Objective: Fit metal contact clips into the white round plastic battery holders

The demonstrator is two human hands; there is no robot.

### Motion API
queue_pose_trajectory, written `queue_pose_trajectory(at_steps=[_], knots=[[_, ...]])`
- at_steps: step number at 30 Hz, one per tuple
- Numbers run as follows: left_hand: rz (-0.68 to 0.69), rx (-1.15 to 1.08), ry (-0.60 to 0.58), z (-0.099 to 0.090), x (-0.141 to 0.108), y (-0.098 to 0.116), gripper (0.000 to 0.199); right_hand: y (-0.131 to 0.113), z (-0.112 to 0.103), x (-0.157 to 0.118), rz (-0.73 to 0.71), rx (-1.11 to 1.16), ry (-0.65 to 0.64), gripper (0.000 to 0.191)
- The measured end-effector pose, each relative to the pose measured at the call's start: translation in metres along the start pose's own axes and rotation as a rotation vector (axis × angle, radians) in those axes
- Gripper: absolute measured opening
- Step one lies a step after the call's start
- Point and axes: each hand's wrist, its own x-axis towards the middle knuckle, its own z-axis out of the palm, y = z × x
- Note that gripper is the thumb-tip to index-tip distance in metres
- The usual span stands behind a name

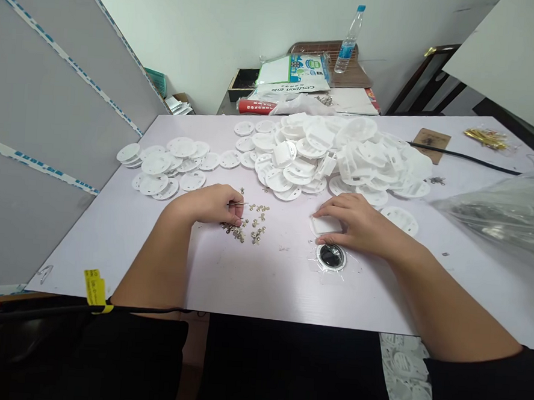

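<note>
From where I stand, the left hand (pixel 224 204) reaches in over the white table (pixel 262 284), fingers curled and pinching a thin silver metal tool (pixel 237 205), right at a scatter of small brass-coloured metal pieces (pixel 238 232). The right forearm slants in from the other side; the right hand (pixel 358 222), palm down, grips a round white plastic piece with a raised block (pixel 327 226) between thumb and bent fingers. Just nearer the person lies a black disc in a white ring (pixel 331 257) (rather glossy, that one). Loose white plastic discs (pixel 316 136) heap up beyond both hands.
</note>
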Motion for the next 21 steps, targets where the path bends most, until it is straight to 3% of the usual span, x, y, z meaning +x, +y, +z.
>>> queue_pose_trajectory(at_steps=[7,12,17,21], knots=[[0.029,0.091,0.059,0.002,0.001,0.002,0.009,-0.011,0.003,0.002,0.000,0.000,0.007,0.055],[0.094,0.020,0.211,0.000,-0.002,0.001,0.013,-0.011,0.007,0.002,0.008,-0.071,0.027,0.055],[0.150,-0.091,0.306,0.001,-0.002,0.001,0.010,-0.009,0.009,0.003,-0.030,-0.104,0.058,0.044],[0.179,-0.113,0.294,0.004,-0.001,0.005,0.009,-0.009,0.009,0.004,-0.049,-0.098,0.055,0.041]])
